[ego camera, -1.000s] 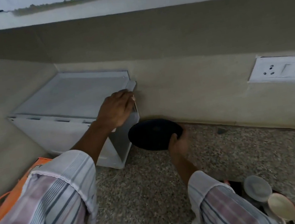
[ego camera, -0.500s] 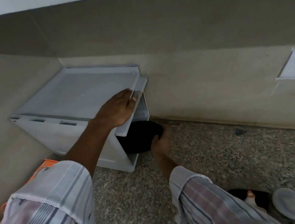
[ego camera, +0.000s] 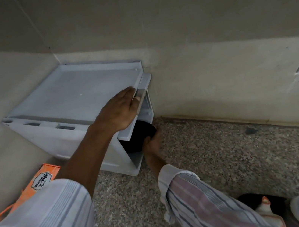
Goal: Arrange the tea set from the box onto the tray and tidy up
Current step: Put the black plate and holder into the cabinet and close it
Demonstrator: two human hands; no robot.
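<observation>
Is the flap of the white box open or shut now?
Open. The left hand lifts the flap away from the box, and the right hand puts a black plate through the gap.

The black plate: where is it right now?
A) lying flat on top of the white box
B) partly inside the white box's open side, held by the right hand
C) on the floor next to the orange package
B: the black plate sits half inside the opening of the white box, gripped by the right hand, while the left hand holds the flap up.
</observation>
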